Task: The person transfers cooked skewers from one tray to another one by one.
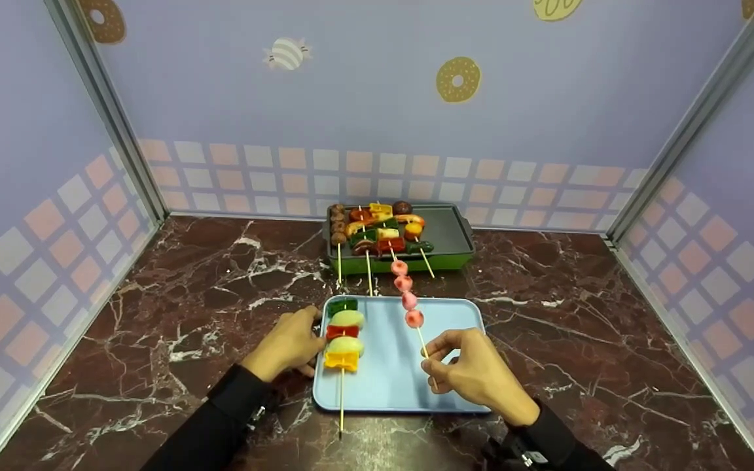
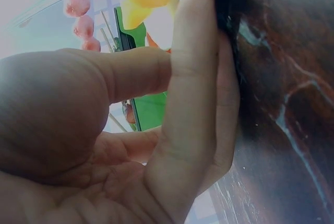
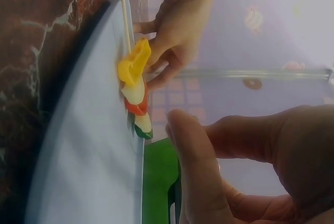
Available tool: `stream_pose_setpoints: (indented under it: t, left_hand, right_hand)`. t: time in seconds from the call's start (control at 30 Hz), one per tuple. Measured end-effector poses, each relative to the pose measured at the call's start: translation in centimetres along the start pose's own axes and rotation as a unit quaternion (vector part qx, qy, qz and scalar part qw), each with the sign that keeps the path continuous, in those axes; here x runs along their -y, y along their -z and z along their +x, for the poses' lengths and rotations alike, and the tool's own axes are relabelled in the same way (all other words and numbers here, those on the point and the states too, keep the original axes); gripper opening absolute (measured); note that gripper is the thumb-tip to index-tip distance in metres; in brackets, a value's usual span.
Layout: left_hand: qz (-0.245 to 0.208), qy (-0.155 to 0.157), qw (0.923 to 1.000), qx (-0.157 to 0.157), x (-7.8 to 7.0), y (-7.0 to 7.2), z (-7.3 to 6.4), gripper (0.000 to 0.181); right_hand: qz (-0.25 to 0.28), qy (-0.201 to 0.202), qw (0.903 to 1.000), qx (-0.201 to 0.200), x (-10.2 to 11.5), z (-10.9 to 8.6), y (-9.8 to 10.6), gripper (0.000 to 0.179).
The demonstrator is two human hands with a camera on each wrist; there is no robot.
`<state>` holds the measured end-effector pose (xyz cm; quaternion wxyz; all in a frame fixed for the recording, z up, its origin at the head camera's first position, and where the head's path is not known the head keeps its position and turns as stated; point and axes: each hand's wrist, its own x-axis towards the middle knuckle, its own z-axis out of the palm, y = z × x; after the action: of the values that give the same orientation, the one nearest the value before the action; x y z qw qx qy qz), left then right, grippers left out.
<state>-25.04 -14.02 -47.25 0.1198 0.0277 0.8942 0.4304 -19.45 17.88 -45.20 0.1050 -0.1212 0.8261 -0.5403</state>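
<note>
A light blue tray (image 1: 383, 392) lies on the dark marbled table. My left hand (image 1: 290, 341) holds its left rim, thumb near the top side and fingers low along the edge. Just inside that rim lies a vegetable skewer (image 1: 344, 332) with green, pale, red and yellow pieces, its bare stick passing over the tray's front edge. Over the tray's right half, my right hand (image 1: 472, 367) pinches the stick of a skewer of pink balls (image 1: 409, 300) between thumb and fingers. This skewer slants up and away, its tip towards the grill; the right wrist view does not show its stick.
Behind the tray stands a green toy grill (image 1: 446, 263) with a dark grey top (image 1: 446, 229). Several skewers and loose food pieces (image 1: 377, 229) lie on its left and middle, sticks jutting forward. Patterned panels (image 1: 364, 111) close off the back and both sides.
</note>
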Motion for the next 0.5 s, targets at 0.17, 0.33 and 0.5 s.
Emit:
stream_pose_setpoints:
  t: [0.17,0.33,0.5]
  left_hand:
    - [0.002,0.002,1.0000,-0.001,-0.14,0.00,-0.10,0.051]
    - [-0.005,0.003,1.0000,0.000,-0.10,0.05,0.02,0.051]
    - [0.000,0.002,1.0000,0.001,-0.02,0.04,0.15,0.051]
  right_hand:
    - [0.002,-0.006,0.9999,0.010,-0.04,-0.18,-0.28,0.016]
    - [0.013,-0.005,0.9997,0.018,-0.15,-0.32,-0.60,0.016]
    - [0.014,0.001,0.9996,0.024,-0.20,-0.47,-0.86,0.016]
